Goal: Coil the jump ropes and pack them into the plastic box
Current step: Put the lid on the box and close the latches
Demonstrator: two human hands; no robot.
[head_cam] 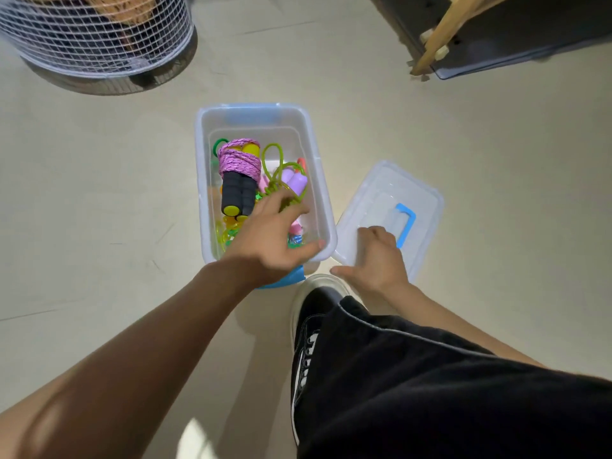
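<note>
A clear plastic box (311, 154) with blue latches stands on the floor, holding several coiled jump ropes. A pink rope with black foam handles (236, 180) lies on the left inside. A green rope with purple handles (284, 175) lies on the right. My left hand (275, 233) reaches over the box's near end, fingers spread and relaxed above the ropes, thumb at the near rim. My right hand (376, 256) rests on the near edge of the clear lid (390, 190), which lies on the floor right of the box with its blue handle up.
A white mesh basket (96, 38) stands at the far left. A wooden leg (443, 34) and a dark mat (516, 31) are at the far right. My black trouser leg and shoe (311, 329) are just below the box.
</note>
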